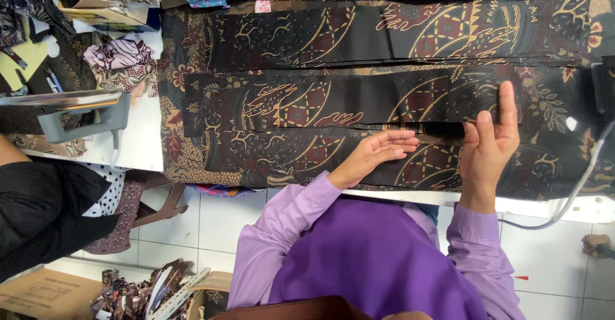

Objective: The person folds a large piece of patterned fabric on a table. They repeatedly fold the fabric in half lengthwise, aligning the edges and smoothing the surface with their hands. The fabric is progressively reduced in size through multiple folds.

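Batik strip (359, 105), dark with gold and red pattern, flat on stacked cloth (192, 57).
Pressed by right hand (490, 144), fingers open, gripping nothing; left hand (378, 152) open beside, palm up; strip's far end hidden under folds.

Grey-handled tool (83, 118) on the white table (144, 140), beside patterned fabric scraps (122, 60). Cardboard box (45, 294) on the tiled floor (211, 224).

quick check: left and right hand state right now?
Left hand: open, fingers extended, resting on the dark patterned fabric strip; grips nothing.
Right hand: open, fingers up against the strip's edge; no closed grip visible.
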